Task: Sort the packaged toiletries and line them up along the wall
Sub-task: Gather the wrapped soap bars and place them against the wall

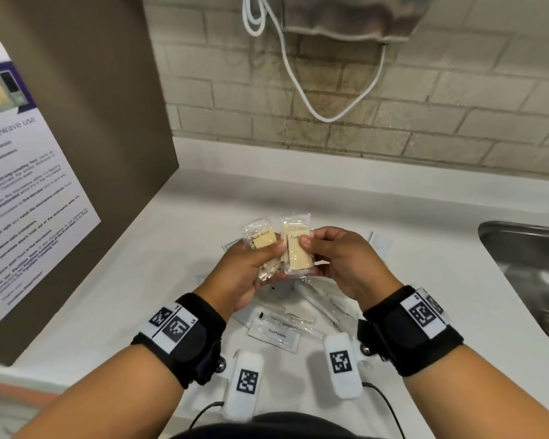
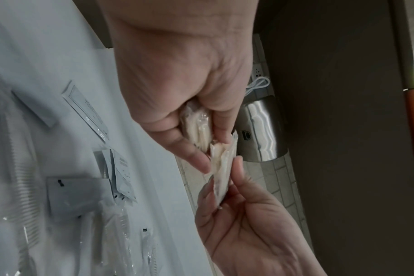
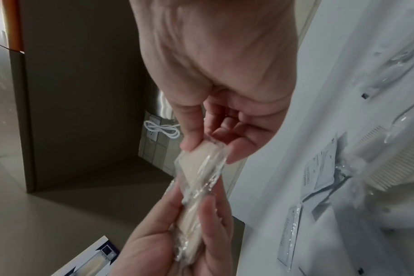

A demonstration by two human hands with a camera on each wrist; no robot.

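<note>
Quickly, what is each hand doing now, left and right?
Left hand: holds a wrapped bath soap.
Right hand: pinches a second soap packet.

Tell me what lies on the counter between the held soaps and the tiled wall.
Nothing: in the head view the white counter is bare from the soap packets, pinched by the left hand and right hand, back to the tiled wall.

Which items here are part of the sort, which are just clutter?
Job:
bath soap packets, one held in each hand
toothpaste sachet
wrapped items on the counter

Clutter:
white cable
sink
microwave notice
</note>
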